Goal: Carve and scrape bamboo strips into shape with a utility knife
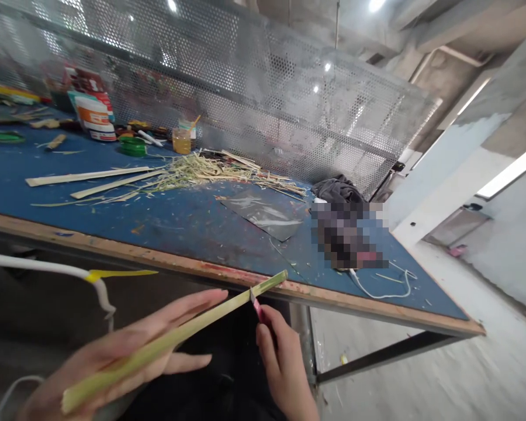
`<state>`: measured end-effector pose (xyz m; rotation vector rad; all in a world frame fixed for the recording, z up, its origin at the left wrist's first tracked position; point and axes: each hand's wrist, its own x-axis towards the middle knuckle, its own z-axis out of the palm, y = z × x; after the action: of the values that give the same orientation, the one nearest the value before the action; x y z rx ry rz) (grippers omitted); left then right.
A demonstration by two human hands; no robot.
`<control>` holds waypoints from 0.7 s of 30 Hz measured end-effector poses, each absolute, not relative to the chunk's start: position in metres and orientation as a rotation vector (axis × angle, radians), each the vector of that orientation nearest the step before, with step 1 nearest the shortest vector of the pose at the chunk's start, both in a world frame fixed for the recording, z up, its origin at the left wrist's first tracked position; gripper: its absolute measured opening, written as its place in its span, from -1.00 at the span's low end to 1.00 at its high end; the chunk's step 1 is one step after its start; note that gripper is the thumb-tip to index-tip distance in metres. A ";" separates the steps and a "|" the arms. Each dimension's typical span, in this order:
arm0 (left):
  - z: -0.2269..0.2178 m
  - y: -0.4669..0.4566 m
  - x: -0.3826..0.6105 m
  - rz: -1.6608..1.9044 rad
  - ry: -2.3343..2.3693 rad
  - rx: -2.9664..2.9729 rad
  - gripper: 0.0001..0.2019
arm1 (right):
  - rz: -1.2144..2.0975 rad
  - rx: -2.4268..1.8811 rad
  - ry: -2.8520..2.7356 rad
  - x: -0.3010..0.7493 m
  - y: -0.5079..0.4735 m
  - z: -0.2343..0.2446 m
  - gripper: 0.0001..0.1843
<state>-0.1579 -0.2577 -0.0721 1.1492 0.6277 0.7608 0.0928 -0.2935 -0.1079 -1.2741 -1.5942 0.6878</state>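
Note:
My left hand (127, 354) lies under a long green bamboo strip (175, 336), fingers stretched along it and supporting it. The strip runs from the lower left up to the table's front edge. My right hand (284, 362) is closed on a small pink-handled knife (256, 304), whose blade touches the strip near its far end. Both hands are below and in front of the blue table (179, 222).
On the table lie flat bamboo slats (87, 175), a heap of thin shavings (210, 169), a plastic sheet (267, 213), a dark cloth (337, 190), a white cable (377, 286), tubs and jars (182, 140) at the back. Perforated metal screen (267, 88) behind. White cable (48, 269) at left.

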 end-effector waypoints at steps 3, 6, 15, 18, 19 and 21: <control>-0.062 -0.258 -0.150 0.418 0.553 1.014 -0.40 | 0.631 -1.313 -1.706 0.098 -0.293 -0.106 -0.67; -0.061 -0.257 -0.139 0.250 0.647 1.055 -0.49 | 0.601 -1.329 -1.797 0.099 -0.294 -0.107 -0.70; -0.086 -0.252 -0.075 0.421 0.918 1.111 -0.45 | 0.465 -1.530 -1.676 0.129 -0.298 -0.076 -0.66; -0.104 -0.252 -0.057 0.445 0.920 1.087 -0.40 | 0.102 -1.834 -2.010 0.145 -0.279 -0.050 -0.56; -0.109 -0.253 -0.052 0.467 0.914 1.078 -0.39 | -0.041 -1.940 -2.147 0.149 -0.269 -0.042 -0.54; -0.117 -0.255 -0.044 0.527 0.904 1.059 -0.39 | -0.165 -2.032 -2.252 0.154 -0.248 -0.026 -0.57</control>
<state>-0.0443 -0.2552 -0.1165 1.0591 0.9042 0.5269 0.1539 -0.2475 -0.0263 -2.0316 -2.2520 -0.1649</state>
